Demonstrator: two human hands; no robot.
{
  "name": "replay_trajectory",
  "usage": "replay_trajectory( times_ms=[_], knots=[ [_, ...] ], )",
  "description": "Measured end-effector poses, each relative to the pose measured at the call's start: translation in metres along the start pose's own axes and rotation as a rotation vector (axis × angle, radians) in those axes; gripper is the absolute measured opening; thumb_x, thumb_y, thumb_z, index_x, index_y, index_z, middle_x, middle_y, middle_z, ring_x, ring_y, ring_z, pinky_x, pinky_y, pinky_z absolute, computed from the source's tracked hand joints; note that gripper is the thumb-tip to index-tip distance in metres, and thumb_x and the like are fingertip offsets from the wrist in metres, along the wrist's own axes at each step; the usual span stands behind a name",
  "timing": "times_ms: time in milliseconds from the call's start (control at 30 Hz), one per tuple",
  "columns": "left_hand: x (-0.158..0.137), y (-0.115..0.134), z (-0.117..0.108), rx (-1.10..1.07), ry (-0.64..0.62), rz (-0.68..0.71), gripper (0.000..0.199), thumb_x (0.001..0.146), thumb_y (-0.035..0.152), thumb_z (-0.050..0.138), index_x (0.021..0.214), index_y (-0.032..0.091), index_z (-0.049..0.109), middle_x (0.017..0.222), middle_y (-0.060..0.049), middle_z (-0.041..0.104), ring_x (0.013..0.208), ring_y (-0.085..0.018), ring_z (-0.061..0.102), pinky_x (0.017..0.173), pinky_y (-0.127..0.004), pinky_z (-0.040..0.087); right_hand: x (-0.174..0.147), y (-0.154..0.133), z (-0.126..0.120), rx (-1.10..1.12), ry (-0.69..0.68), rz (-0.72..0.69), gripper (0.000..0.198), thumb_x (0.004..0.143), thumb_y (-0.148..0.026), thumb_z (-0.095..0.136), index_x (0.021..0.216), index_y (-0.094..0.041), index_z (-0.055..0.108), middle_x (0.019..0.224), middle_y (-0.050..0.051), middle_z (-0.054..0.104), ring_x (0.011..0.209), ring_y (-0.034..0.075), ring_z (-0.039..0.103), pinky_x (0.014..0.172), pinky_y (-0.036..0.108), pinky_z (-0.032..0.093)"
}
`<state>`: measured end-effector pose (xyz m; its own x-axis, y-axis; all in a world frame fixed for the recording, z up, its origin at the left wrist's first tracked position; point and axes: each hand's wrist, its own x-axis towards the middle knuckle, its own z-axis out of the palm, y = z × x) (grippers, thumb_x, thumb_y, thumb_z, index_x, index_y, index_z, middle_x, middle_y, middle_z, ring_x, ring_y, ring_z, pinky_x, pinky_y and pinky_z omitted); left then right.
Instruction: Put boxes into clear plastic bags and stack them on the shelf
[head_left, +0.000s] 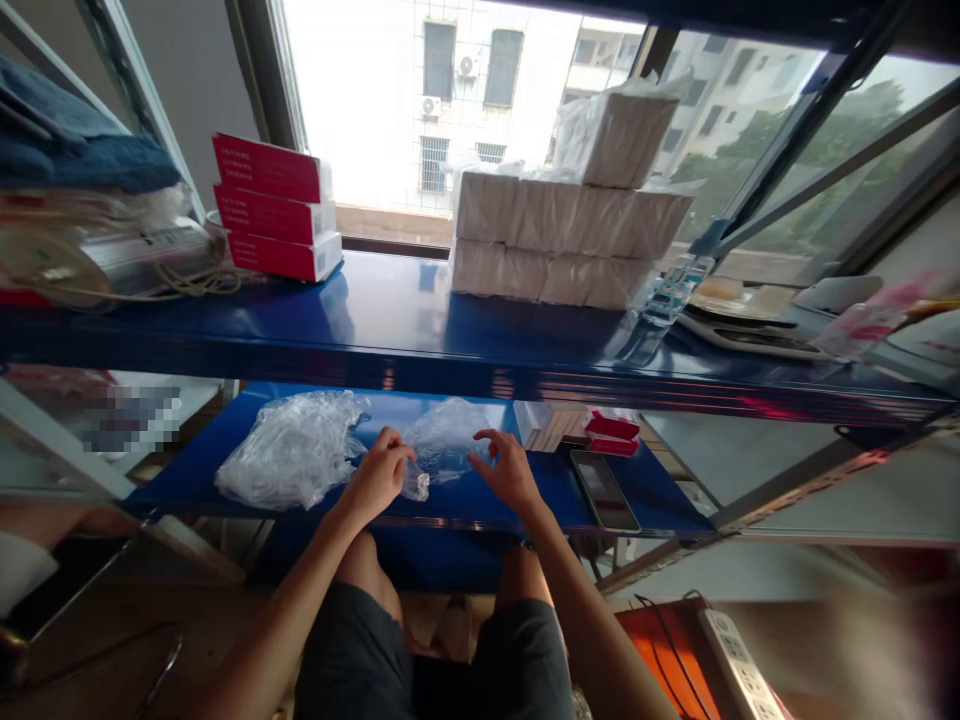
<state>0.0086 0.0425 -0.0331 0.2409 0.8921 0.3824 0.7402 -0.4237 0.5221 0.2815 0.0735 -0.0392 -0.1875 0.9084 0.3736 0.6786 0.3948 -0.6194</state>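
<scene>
My left hand [384, 470] is closed in a pinch on a clear plastic bag [414, 483] over the lower blue shelf. My right hand [506, 468] is held just to the right, its thumb and fingers apart with nothing between them. Behind and between the hands lies a spread of clear plastic film [450, 432]. A large crumpled heap of clear plastic bags [289, 450] sits to the left of my left hand. To the right of my right hand, a phone [604, 490] lies flat near the shelf's front edge.
White boxes [544, 425] and red boxes [613, 430] stand behind the phone. On the upper blue shelf [390, 310] are stacked red-and-white boxes [274, 215], several plastic-wrapped blocks [570, 240] and a clear bottle [671, 290]. A power strip [739, 660] is at lower right.
</scene>
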Motion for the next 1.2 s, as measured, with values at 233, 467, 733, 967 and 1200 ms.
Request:
replay_trajectory(
  times_ms=[233,467,733,967,1200],
  knots=[
    [0.018,0.017,0.014,0.303,0.031,-0.133,0.027,0.098,0.031,0.055,0.09,0.013,0.074,0.117,-0.014,0.057,0.068,-0.014,0.06,0.066,-0.031,0.054,-0.005,0.003,-0.021,0.004,-0.126,-0.079,0.038,0.095,-0.012,0.047,0.123,-0.022,0.071,0.124,0.012,0.061,0.072,0.013,0.064,0.074,0.031,0.058],
    [0.021,0.009,0.021,0.358,0.014,-0.058,0.073,0.087,-0.006,0.043,0.151,0.027,0.049,0.15,-0.014,0.049,0.126,-0.031,0.057,0.103,-0.045,0.051,-0.012,-0.012,-0.025,-0.313,-0.295,-0.245,0.054,0.086,0.002,0.045,0.114,-0.03,0.08,0.147,0.003,0.06,0.108,0.021,0.07,0.09,0.03,0.052],
    [0.035,0.019,0.03,0.246,0.075,-0.045,0.052,0.097,0.022,0.054,0.149,0.02,0.049,0.118,-0.013,0.058,0.104,-0.027,0.065,0.094,-0.039,0.055,0.007,-0.018,-0.008,-0.533,-0.064,0.05,0.028,0.095,-0.038,0.067,0.075,-0.018,0.072,0.088,0.015,0.07,0.091,0.033,0.066,0.081,0.042,0.051],
    [0.046,-0.004,0.038,0.172,0.0,0.025,0.092,0.078,-0.005,0.051,0.161,0.029,0.03,0.135,-0.014,0.046,0.127,-0.029,0.056,0.102,-0.043,0.053,0.019,-0.033,-0.006,-0.527,0.012,-0.281,0.034,0.093,-0.011,0.056,0.123,-0.02,0.07,0.142,0.018,0.056,0.129,0.037,0.051,0.105,0.055,0.047],
    [0.048,-0.02,0.03,-0.127,-0.069,0.028,0.085,0.073,-0.003,0.053,0.152,0.028,0.045,0.143,-0.011,0.04,0.098,-0.014,0.064,0.089,-0.029,0.059,0.066,-0.018,0.006,-0.473,-0.494,-0.312,0.039,0.092,-0.008,0.052,0.118,-0.022,0.077,0.114,0.012,0.077,0.1,0.025,0.072,0.086,0.032,0.051]
  ],
)
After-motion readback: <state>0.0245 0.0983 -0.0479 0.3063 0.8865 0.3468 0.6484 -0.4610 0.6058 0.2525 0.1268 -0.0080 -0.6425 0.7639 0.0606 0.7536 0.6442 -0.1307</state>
